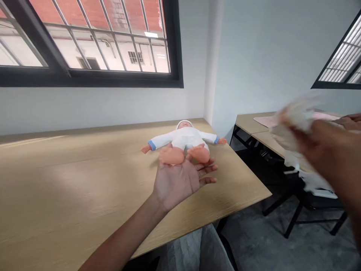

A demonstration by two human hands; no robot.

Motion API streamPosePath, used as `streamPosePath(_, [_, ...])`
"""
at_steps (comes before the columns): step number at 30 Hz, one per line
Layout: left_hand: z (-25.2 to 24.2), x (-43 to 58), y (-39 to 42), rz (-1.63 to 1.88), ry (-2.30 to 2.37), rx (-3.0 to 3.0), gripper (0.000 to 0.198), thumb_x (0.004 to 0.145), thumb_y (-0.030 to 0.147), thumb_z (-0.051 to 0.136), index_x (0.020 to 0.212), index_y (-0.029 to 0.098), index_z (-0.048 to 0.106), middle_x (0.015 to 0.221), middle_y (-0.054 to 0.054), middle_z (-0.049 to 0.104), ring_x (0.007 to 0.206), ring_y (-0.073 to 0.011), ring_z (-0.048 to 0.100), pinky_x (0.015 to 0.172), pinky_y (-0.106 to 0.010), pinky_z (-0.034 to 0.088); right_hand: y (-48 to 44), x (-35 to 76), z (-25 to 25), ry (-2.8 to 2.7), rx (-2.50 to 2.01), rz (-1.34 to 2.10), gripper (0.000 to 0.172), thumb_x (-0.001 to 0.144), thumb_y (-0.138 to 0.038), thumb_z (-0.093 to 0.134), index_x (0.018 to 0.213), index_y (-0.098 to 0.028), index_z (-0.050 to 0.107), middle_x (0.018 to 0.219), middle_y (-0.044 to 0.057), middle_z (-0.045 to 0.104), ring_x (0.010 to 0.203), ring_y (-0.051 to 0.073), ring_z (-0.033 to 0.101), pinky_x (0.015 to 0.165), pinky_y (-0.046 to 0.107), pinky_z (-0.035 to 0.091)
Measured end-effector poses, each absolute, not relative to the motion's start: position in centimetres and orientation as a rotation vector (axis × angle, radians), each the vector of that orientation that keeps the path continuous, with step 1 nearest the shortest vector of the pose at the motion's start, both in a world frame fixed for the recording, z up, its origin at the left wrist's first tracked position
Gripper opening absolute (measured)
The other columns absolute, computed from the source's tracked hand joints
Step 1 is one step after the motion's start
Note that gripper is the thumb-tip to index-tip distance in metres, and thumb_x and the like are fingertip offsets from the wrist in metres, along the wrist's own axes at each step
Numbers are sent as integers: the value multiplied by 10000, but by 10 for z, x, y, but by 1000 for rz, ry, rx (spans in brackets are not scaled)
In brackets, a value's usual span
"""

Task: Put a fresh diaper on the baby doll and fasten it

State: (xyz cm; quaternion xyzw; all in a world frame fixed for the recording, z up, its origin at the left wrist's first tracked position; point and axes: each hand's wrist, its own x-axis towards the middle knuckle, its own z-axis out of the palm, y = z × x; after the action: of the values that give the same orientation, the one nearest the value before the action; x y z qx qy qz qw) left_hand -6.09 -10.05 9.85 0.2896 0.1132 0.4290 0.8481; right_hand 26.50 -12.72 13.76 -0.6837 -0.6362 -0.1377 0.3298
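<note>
A baby doll (pixel 187 137) lies on its back on the wooden table, dressed in a white top with blue cuffs and a white cap. Its bare legs are bent, feet toward me. My left hand (pixel 182 180) is palm up at the doll's feet and bottom, fingers spread; whether it bears any weight I cannot tell. Off to the right, my right hand (pixel 318 146) is smeared by motion and closed on a crumpled, soft white thing (pixel 304 111), too blurred to name its kind. The doll's eyes are out of sight.
The wooden table (pixel 70 180) ends at a right edge near the doll. Beyond are another table (pixel 254 119) with a pink cloth (pixel 265 121) and a dark chair (pixel 316 203) bearing white items. A blurred hand (pixel 351 121) shows at the right edge. A barred window (pixel 113 41) is ahead.
</note>
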Motion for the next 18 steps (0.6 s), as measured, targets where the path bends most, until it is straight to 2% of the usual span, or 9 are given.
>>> streamPosePath(1, [106,-62,-97,905,236,628,515,860,550,408,1137,137,543,1012,-157,623,974,-316,605,808,-429,485,-118,248,122,-1748,-1820,-520,376,944,-389,449,1179,-159,631,1070,128,663,1055,242,598,706,315,382])
streamPosePath(2, [112,-63,-92,906,231,647,515,858,539,410,1154,137,534,1014,-155,621,979,-318,605,816,-432,483,-111,230,103,-1947,-1800,-621,336,929,-255,470,1226,-189,613,1082,123,675,946,221,635,694,322,400])
streamPosePath(4, [123,-65,-84,905,216,693,504,856,502,410,1188,138,515,1017,-151,618,994,-326,600,838,-451,474,-101,191,56,-2254,-1741,-533,469,877,-72,446,1304,-227,562,1209,121,644,891,209,659,708,324,463])
streamPosePath(6, [132,-66,-76,910,192,729,476,856,447,413,1212,142,497,1034,-150,611,1021,-332,592,867,-476,458,-98,154,9,-2400,-1719,-363,555,847,-25,431,1350,-240,522,1318,134,577,961,227,660,755,333,518])
streamPosePath(9, [142,-64,-66,932,158,726,434,848,390,430,1211,158,487,1082,-150,595,1096,-338,567,902,-497,443,-104,111,-35,-2463,-1763,-147,575,875,-36,380,1384,-281,486,1396,126,509,1150,296,594,849,414,534])
streamPosePath(12, [148,-58,-58,948,144,709,390,836,377,448,1157,162,501,1099,-155,586,1124,-345,559,878,-481,467,-115,92,-40,-2522,-1703,78,588,890,-47,360,1409,-307,454,1453,115,440,1293,359,464,980,526,453])
streamPosePath(15, [151,-56,-53,948,119,718,362,830,331,449,1143,157,500,1109,-161,584,1094,-337,582,863,-470,483,-123,95,-33,-2553,-1525,260,620,878,-71,416,1418,-374,416,1491,47,399,1352,350,386,1048,535,396])
streamPosePath(18, [151,-60,-49,926,100,722,386,837,340,449,1178,163,486,1151,-164,577,1117,-352,573,896,-515,463,-128,106,-38,-2544,-1449,290,605,886,-89,441,1396,-415,429,1486,13,405,1359,322,384,1071,531,378])
